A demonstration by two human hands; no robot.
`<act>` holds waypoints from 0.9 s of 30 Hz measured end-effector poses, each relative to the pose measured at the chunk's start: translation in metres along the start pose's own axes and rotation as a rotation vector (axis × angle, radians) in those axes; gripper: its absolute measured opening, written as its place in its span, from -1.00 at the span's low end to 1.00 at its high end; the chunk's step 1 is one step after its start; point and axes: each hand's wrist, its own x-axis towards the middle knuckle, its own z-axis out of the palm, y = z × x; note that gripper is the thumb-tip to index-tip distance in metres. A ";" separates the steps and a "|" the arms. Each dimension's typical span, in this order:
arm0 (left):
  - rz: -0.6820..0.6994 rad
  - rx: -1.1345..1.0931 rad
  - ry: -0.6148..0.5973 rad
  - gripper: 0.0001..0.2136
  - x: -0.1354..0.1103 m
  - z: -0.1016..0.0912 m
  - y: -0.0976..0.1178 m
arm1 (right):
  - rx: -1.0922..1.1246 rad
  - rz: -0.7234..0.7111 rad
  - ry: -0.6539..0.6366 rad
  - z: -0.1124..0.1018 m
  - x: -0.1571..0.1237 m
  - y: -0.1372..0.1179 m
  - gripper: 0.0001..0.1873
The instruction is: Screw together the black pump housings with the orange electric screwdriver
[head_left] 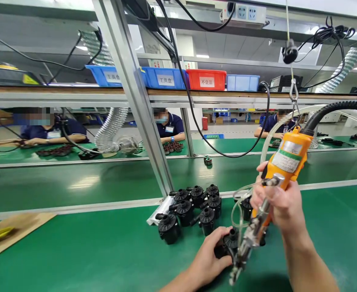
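My right hand is wrapped round an orange electric screwdriver, which tilts down to the left with its metal tip low over the green mat. A thin clear tube loops beside its shaft. My left hand grips a black pump housing from the left side, on the bench; the screwdriver's shaft partly covers that housing. Beyond my left hand stands a group of several more black pump housings with round tops and side spouts. Another black housing is half hidden behind the screwdriver.
A slanting aluminium post rises behind the housings. Blue bins and a red bin stand on the shelf. The screwdriver hangs from a hook. Cardboard lies at left. Co-workers sit across the bench.
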 end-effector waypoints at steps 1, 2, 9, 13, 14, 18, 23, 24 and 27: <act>0.004 0.002 -0.005 -0.54 0.001 0.000 0.003 | 0.004 -0.025 0.015 0.010 -0.001 0.005 -0.47; 0.009 0.001 -0.008 -0.56 0.002 -0.001 0.006 | -0.011 -0.050 0.031 0.019 -0.001 0.009 -0.50; 0.021 -0.083 -0.017 -0.60 0.006 -0.005 0.030 | -0.144 -0.142 0.060 0.045 0.008 0.013 -0.55; -0.044 -0.026 -0.012 -0.47 0.005 -0.005 0.027 | -0.174 -0.116 0.027 0.049 0.004 0.015 -0.51; -0.069 -0.014 -0.011 -0.46 0.004 -0.005 0.025 | -0.178 -0.087 0.003 0.052 0.002 0.018 -0.49; -0.110 0.043 0.015 -0.44 0.000 -0.005 0.021 | -0.175 0.045 -0.135 0.063 -0.006 0.037 -0.46; -0.119 0.061 0.013 -0.45 0.000 -0.005 0.023 | -0.175 0.095 -0.147 0.066 -0.012 0.049 -0.44; -0.111 0.060 0.013 -0.46 0.000 -0.005 0.023 | -0.176 0.099 -0.138 0.065 -0.012 0.050 -0.44; -0.107 0.042 0.012 -0.49 0.001 -0.004 0.020 | -0.171 0.108 -0.113 0.064 -0.010 0.051 -0.44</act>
